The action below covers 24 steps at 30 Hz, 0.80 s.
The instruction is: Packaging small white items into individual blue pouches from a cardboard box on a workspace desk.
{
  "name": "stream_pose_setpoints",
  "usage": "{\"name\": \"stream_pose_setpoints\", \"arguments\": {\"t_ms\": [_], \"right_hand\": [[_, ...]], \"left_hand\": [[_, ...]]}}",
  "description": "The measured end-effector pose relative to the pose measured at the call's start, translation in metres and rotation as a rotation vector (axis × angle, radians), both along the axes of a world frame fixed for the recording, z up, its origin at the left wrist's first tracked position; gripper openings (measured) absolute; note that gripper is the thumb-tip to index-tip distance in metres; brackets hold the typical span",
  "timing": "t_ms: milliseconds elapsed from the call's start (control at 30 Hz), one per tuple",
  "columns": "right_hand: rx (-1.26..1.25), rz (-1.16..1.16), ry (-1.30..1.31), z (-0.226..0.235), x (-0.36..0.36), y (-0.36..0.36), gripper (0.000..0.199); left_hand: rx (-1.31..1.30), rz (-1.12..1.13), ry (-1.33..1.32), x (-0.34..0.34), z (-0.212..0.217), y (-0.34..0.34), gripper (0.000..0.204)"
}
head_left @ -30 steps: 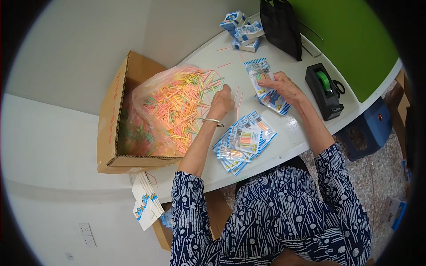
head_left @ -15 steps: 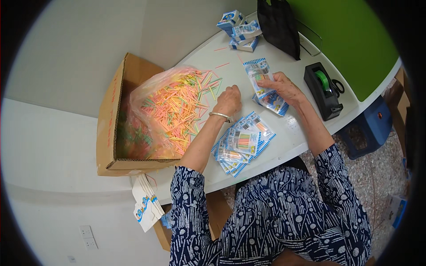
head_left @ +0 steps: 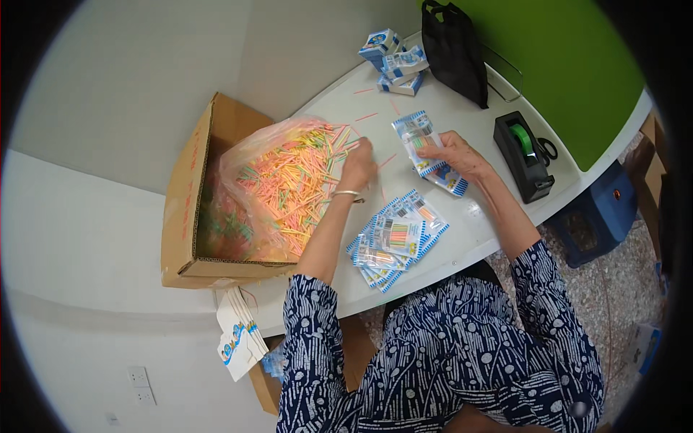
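Over white table (head_left: pixel 469 227), found right hand (head_left: pixel 462 156) pinching packets (head_left: pixel 416 131) at two o'clock, left hand (head_left: pixel 359 166) curled, contents unclear; avoid creasing.

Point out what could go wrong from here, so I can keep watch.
1. Coloured sticks reach the open mouth of the plastic bag, and the left hand is right beside them; a brush could scatter more across the table.

2. The pile of packets lies near the table's front edge, close to the left forearm; a bump might knock some off.

3. The right hand grips one packet near its lower end, so it could slip.
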State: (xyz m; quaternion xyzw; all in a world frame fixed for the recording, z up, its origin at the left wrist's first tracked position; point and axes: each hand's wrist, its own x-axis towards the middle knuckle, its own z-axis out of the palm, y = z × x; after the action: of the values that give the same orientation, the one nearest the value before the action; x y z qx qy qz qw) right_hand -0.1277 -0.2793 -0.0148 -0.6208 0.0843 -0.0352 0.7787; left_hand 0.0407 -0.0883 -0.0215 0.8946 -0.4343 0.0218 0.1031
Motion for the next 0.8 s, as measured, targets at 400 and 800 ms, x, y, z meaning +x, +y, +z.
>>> {"name": "stream_pose_setpoints", "arguments": {"t_ms": [400,800], "right_hand": [[-0.134,0.223,0.056,0.006,0.021,0.035,0.030],[0.024,0.481,0.041,0.024,0.019,0.053,0.028]], "left_hand": [[-1.011,-0.064,0.663,-0.014,0.096,0.053,0.026],[-1.071,-0.255,0.622,-0.069,0.110,0.037,0.043]]}}
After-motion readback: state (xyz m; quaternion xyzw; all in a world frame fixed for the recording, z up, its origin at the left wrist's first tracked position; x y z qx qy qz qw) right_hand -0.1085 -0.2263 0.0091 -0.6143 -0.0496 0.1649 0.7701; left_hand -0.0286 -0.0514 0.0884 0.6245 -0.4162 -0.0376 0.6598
